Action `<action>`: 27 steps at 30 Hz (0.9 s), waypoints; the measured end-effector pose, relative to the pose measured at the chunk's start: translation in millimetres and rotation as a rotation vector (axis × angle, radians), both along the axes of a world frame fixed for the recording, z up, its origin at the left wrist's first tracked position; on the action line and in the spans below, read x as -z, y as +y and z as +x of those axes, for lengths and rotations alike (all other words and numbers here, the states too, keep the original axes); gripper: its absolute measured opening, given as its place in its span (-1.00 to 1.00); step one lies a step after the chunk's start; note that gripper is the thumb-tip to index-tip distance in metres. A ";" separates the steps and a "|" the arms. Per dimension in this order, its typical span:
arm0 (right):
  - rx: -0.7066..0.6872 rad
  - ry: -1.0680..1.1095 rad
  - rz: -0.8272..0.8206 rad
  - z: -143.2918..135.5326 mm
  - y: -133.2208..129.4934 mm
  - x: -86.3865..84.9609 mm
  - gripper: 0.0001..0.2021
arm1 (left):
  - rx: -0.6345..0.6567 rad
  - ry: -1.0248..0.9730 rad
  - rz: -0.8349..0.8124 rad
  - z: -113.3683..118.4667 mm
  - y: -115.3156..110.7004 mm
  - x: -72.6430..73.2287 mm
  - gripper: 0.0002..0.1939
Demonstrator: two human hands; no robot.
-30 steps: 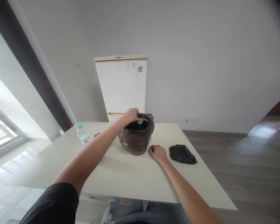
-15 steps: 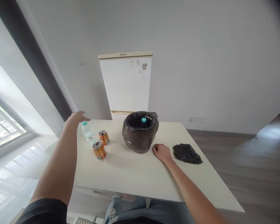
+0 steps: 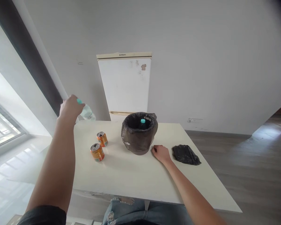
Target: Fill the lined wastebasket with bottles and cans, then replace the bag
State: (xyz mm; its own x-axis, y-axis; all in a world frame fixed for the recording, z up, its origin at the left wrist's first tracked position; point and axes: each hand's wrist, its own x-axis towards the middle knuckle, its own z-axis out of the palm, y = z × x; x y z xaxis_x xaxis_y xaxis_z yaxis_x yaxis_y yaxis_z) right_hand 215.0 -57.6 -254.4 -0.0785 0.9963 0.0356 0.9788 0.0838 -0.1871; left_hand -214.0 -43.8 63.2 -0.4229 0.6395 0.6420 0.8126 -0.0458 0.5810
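My left hand (image 3: pixel 71 107) grips a clear plastic bottle (image 3: pixel 87 113) near its teal cap. The bottle hangs tilted above the far left of the table, its base pointing right. On the tabletop below are two orange drink cans (image 3: pixel 102 139), one nearer me than the other. A small bin lined with a dark bag (image 3: pixel 138 140) stands at mid-table, and a second bottle with a teal cap (image 3: pixel 142 121) sits upright inside it. My right hand (image 3: pixel 161 153) rests on the table just right of the bin, fingers curled; whether anything is inside them is hidden.
A crumpled black plastic bag (image 3: pixel 186 154) lies to the right of my right hand on the white table (image 3: pixel 131 175). Behind the table stands a white fridge (image 3: pixel 126 84) against the grey wall. A window (image 3: pixel 4 125) is at the left.
My left hand has closed on the clear bottle and lifted it off the table, up and slightly left, tilting it. My right hand stays by the bin.
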 end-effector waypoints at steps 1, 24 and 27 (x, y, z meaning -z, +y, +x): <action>-0.002 0.003 0.002 0.3 0.0 0.1 -0.64 | -0.023 0.022 -0.021 10.7 -1.9 -8.7 -0.58; -0.041 0.046 0.027 6.1 3.9 6.1 -0.64 | 0.669 0.707 -0.772 254.2 16.9 37.2 -0.49; -0.037 0.047 0.028 5.8 4.7 6.3 -0.64 | 0.686 0.749 -0.787 257.7 27.3 51.4 -0.50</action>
